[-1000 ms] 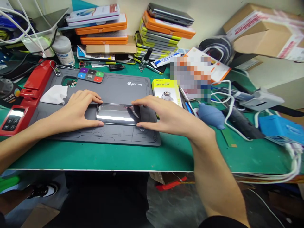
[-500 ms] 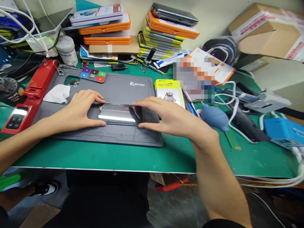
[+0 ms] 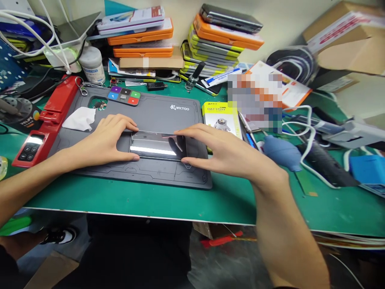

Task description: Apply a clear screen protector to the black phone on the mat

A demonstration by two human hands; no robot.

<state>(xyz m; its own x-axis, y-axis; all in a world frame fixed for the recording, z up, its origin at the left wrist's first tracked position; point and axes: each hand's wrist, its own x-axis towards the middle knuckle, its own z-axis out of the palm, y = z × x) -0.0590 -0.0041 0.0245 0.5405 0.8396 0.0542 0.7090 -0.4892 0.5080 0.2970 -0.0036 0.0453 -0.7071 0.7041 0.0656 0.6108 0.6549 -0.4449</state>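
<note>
A smartphone [image 3: 156,146] with a dark, glossy screen lies lengthwise across a grey work mat [image 3: 150,108], and a bright strip of light reflects in its glass. My left hand [image 3: 105,138] grips its left end, thumb on the near edge and fingers on the far edge. At the opposite end, my right hand [image 3: 207,148] holds the phone the same way between thumb and fingers. Just beyond my left wrist a crumpled white cloth [image 3: 80,119] rests on the mat. The phone's underside is hidden.
A red device with buttons [image 3: 39,124] borders the mat on the left. To the right are a yellow battery box [image 3: 221,116], a blue air blower [image 3: 282,151] and tangled white cables. Stacked orange cases [image 3: 141,36] stand at the back beside a paste jar [image 3: 92,64].
The whole view has shifted, so everything appears slightly farther right. Both hands keep the same hold on the phone, which stays in place on the mat.
</note>
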